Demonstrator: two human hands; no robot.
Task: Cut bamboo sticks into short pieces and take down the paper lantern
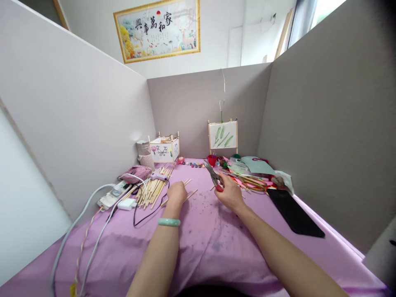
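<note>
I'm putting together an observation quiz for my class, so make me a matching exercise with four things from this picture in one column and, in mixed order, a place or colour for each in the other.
Column one:
1. Pliers
2. Bangle
3. Framed picture
4. Small cup

Column two:
A. Up on the wall
B. Red
C. In the right hand
D. Around the left forearm

Right pairs: 1-C, 2-D, 3-A, 4-B.

Right hand (230,194) has some red-handled pliers (213,175), left fist (177,193) is down at some loose wooden sticks (191,196). Lilac glue gun (159,176) just chilling on the bigger stick pile (151,194), purple cloth (198,251) underneath.
</note>
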